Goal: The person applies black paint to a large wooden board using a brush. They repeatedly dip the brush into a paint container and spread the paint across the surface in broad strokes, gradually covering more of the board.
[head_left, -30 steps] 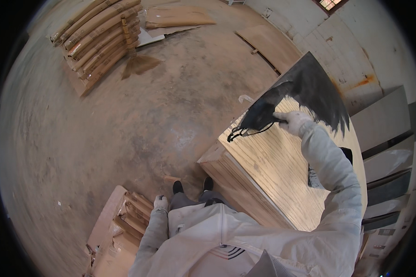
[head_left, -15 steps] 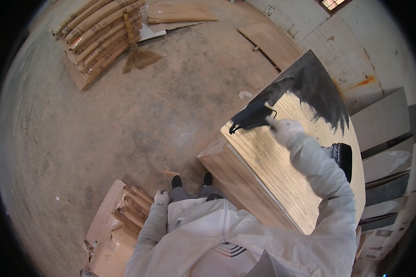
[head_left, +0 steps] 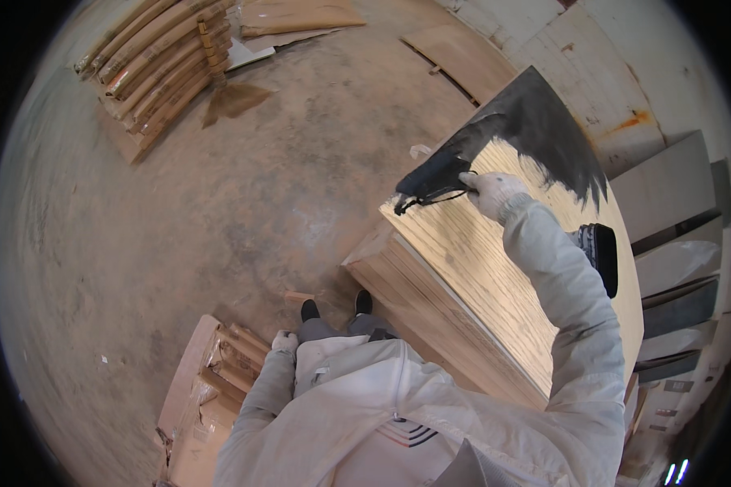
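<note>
Out over the top sheet of the plywood stack (head_left: 495, 284), the right hand (head_left: 489, 193) in a pale glove is closed around a dark brush (head_left: 439, 174), fingers wrapped on the end nearest the person. From that grip the brush's long axis runs away to the person's left and slightly toward them, ending near the stack's left edge, where a thin dark loop hangs from its tip. Black stain (head_left: 544, 130) already covers the far corner of the sheet, just beyond the hand, with ragged streaks feathering into bare, pale grain; everything on the near side of the hand is unstained wood. A small black tub (head_left: 599, 253) sits on the sheet just to the right of the outstretched right sleeve. The left hand (head_left: 283, 341), also gloved, hangs low by the person's hip, well apart from the brush and close to a pile of cardboard-wrapped packs (head_left: 211, 381) on the floor; whether its fingers are open or curled I cannot tell, and it seems to hold nothing. So the right hand alone is at the work, and bare wood lies toward the body from the brush
</note>
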{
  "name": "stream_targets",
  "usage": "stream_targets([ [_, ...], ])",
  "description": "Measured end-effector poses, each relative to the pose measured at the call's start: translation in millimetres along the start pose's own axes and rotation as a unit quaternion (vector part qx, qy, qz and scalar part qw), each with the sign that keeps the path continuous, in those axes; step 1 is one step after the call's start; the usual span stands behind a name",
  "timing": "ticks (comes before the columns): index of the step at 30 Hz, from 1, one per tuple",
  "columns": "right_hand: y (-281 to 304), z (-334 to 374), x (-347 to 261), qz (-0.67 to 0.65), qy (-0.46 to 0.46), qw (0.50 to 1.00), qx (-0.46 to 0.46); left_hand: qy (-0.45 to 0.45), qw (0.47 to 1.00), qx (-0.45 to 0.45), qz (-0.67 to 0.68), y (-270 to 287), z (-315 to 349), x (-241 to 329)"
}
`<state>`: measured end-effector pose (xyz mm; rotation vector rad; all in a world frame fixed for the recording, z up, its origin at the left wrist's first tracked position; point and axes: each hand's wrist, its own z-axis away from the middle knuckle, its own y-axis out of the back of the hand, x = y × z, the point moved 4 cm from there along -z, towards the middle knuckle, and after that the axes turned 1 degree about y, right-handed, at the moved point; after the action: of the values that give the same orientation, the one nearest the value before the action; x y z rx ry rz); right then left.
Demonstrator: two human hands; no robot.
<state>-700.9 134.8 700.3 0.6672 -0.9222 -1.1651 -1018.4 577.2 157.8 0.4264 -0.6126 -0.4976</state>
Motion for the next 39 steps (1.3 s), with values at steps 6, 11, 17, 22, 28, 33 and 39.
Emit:
stream_targets([
  [6,-8.8,32.8,-55.7,0.016,0.056,0.998,-0.008,0.003,1.0,0.002,-0.011,-0.3,-2.8,-7.2],
  [11,-21.2,26.1,-26.0,-0.017,0.014,1.0,-0.004,-0.023,1.0,-0.008,0.004,-0.8,2.6,10.6],
  [17,-26.1,42.8,-21.1,-0.033,0.016,0.999,0.015,-0.015,1.0,-0.004,-0.006,-8.5,8.1,0.0],
  [22,-28.2,42.4,29.1,-0.024,-0.021,0.999,-0.013,0.018,1.0,0.015,0.014,-0.5,17.6,3.5],
  [28,-18.5,52.8,-48.7,0.034,0.1,0.994,-0.035,0.05,0.995,0.077,0.036,-23.2,33.3,-20.5],
  [33,-30.0,22.6,42.1,0.025,0.075,0.997,0.02,0.042,0.99,0.097,0.096,-70.0,69.4,-2.6],
  [39,-28.0,18.3,12.5,0.098,0.277,0.952,0.085,0.06,0.99,0.097,0.081,-127.8,103.8,-18.6],
])
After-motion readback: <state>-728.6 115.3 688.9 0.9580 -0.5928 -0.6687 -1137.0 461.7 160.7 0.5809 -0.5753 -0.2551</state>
